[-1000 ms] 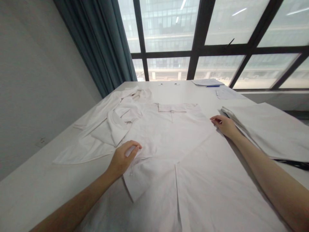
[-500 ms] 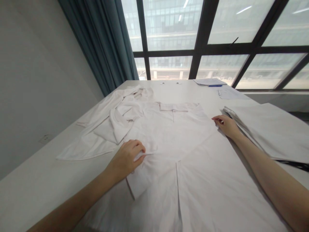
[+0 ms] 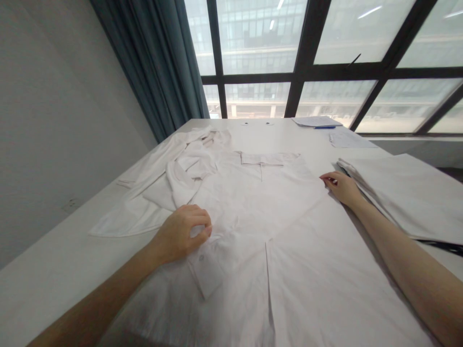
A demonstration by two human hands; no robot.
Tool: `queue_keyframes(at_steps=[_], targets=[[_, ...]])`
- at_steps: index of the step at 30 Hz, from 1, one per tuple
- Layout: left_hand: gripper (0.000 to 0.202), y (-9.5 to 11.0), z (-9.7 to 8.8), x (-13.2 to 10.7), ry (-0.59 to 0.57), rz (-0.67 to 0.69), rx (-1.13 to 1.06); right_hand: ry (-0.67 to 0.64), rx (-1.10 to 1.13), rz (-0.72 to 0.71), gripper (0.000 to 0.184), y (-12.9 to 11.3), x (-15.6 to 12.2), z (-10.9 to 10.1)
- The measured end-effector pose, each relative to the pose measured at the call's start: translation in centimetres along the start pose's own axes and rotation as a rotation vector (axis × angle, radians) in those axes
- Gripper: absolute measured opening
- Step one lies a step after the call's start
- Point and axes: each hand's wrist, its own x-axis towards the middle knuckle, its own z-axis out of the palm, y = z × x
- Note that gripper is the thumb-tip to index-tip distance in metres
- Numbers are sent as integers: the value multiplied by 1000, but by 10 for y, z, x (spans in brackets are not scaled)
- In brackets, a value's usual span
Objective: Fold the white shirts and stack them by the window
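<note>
A white coat (image 3: 289,207) lies spread on the table, with a sewn strip near its far end and a long slit towards me. My right hand (image 3: 340,187) pinches the coat's right edge between thumb and fingertips. Over the left side of the coat is my left hand (image 3: 190,231), its fingers curled and the tips close to the thumb. Whether cloth is caught between them I cannot make out. Just below that hand lies a sleeve cuff (image 3: 208,274) with a button.
Another crumpled white garment (image 3: 144,197) lies along the left side, touching the coat. On the right is a folded white cloth stack (image 3: 408,193) with something dark beneath. Papers (image 3: 316,121) and a blue pen (image 3: 324,127) lie at the table's far right, before the window.
My left hand has shifted a little to the left, and the raised fold at its fingertips has flattened. My right hand stays at the coat's edge.
</note>
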Motion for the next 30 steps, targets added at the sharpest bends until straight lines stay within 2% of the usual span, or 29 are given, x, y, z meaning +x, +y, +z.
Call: queue_keyframes(at_steps=[3,7,9,13,15,17,19,21,24,28,30], targets=[[14,1,3,-1,-55,-45,22,-2,0,0,23,1,0,1],[13,-1,9,-3,-117,1,40,-4,2,-2,23,2,1,0],[18,-5,12,-2,-77,14,55,-4,4,-5,23,2,1,0],[27,-9,23,0,111,4,45,-7,4,-6,24,0,0,0],[27,-6,31,-1,145,57,11,-8,2,-6,25,0,0,-1],[28,-2,39,-3,89,147,-8,-2,-5,-10,27,-1,2,-5],[36,2,45,-6,-14,219,11,3,-15,-28,29,-5,5,-9],[47,4,48,-8,-109,246,44,-9,-18,-67,29,-14,9,-14],[52,4,47,-10,-180,247,69,-92,27,-186,31,-43,12,-11],[51,4,45,-11,-193,254,66,-267,104,-405,35,-92,0,11],[49,4,46,-10,-171,251,46,-321,74,-458,36,-105,-9,24]])
